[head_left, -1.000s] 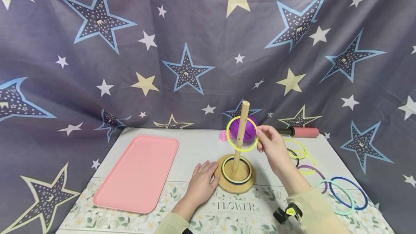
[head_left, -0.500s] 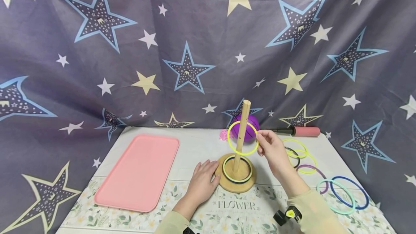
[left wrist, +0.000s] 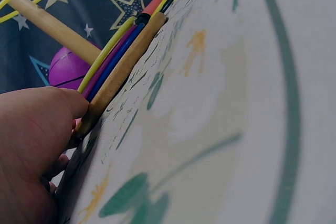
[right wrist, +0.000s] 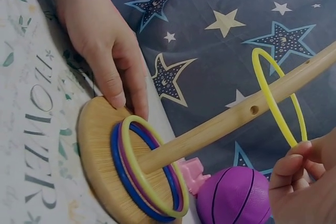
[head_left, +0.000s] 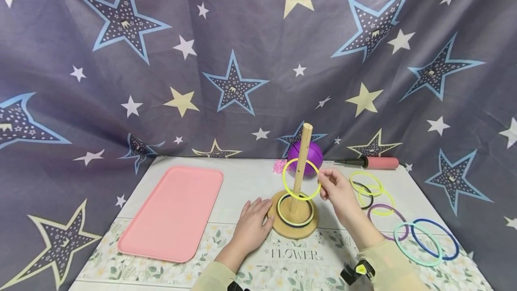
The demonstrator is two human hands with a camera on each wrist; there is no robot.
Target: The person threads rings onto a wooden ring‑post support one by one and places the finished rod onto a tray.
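My right hand pinches a yellow ring between thumb and fingers. In the right wrist view that ring encircles the wooden pole, tilted and partway up it. Three rings lie stacked around the foot of the pole: a yellow ring on top, then a purple ring and a blue ring. They rest on the round wooden base. At the base's left edge my left hand rests with fingers extended, its fingertips touching the wood.
Loose rings lie to the right, among them a purple ring, a teal ring and a blue ring. Behind the pole are a purple ball and a small pink object. A pump lies far right, a pink tray left.
The right hand's yellow ring has moved lower along the pole, from its upper part to about the middle. The left hand has stayed at the base's edge.
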